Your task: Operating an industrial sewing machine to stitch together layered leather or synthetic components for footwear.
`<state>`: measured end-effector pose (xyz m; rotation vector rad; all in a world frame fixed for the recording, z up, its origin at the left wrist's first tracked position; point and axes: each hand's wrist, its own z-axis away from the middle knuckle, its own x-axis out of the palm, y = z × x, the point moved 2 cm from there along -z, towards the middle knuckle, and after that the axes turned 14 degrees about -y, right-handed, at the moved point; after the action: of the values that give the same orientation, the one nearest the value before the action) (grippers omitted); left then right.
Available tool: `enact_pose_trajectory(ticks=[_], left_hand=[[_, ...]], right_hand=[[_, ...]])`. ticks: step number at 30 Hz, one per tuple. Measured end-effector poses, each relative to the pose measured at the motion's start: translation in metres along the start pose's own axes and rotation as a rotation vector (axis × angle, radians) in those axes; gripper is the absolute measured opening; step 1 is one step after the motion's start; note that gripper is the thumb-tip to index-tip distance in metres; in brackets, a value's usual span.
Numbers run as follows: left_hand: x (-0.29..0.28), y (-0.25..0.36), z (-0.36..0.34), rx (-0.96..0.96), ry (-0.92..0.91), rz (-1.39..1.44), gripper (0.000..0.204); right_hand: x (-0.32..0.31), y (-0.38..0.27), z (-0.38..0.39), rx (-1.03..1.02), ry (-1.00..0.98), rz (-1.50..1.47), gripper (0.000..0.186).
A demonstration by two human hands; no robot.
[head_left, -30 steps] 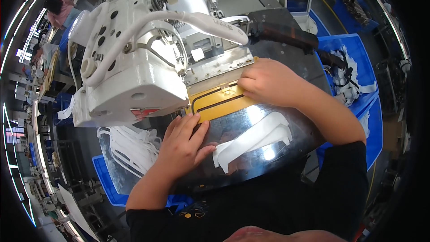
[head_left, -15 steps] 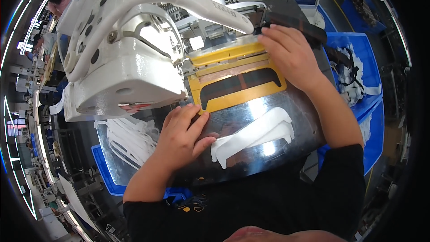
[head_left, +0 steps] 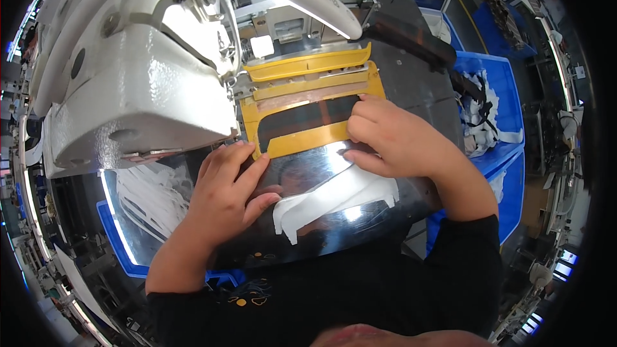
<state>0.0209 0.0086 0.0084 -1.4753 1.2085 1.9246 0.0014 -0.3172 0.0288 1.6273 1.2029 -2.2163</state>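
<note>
A flat yellow frame lies on the shiny metal plate, with a dark cut-out in its middle. My left hand is open, its fingertips touching the frame's near left corner and its thumb apart. At the frame's right side, my right hand has loosely bent fingers. Its index fingertip reaches the cut-out's far right edge, while the thumb sits apart, in front of the frame's near bar. No held piece shows in either hand. White curved strips lie overlapping on the plate, close to me.
A large white sewing machine head stands at the left. White strips lie on a metal surface beneath it. At the right, blue bins hold white and dark scraps. A dark bar sits beyond the frame.
My right hand has moved from the frame's far right corner toward me, to its near right part, and its fingers have bent. My left hand stays at the near left corner. The view has shifted.
</note>
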Motion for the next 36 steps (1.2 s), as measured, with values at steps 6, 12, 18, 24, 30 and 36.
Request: enact_pose_trajectory(ticks=[6, 12, 18, 24, 30, 36], left_hand=[[0.000, 0.001, -0.002, -0.003, -0.009, 0.011, 0.063], [-0.003, 0.002, -0.002, 0.008, 0.016, 0.000, 0.059], [-0.004, 0.003, 0.001, -0.010, 0.010, 0.011, 0.059], [-0.004, 0.004, -0.002, -0.008, 0.022, -0.007, 0.060], [-0.005, 0.002, -0.002, -0.023, 0.106, -0.063, 0.064], [-0.014, 0.015, -0.002, -0.026, 0.348, 0.084, 0.068]], right_hand=[[-0.002, -0.001, -0.010, 0.004, -0.002, -0.001, 0.028], [-0.010, 0.022, -0.015, 0.135, 0.173, -0.221, 0.031], [-0.004, 0.036, -0.007, 0.249, 0.394, -0.535, 0.029], [-0.012, 0.036, 0.006, 0.491, 0.334, -0.634, 0.024], [-0.014, 0.021, 0.002, 0.484, 0.359, -0.672, 0.018], [-0.031, -0.018, 0.032, 0.076, 0.356, -0.599, 0.020]])
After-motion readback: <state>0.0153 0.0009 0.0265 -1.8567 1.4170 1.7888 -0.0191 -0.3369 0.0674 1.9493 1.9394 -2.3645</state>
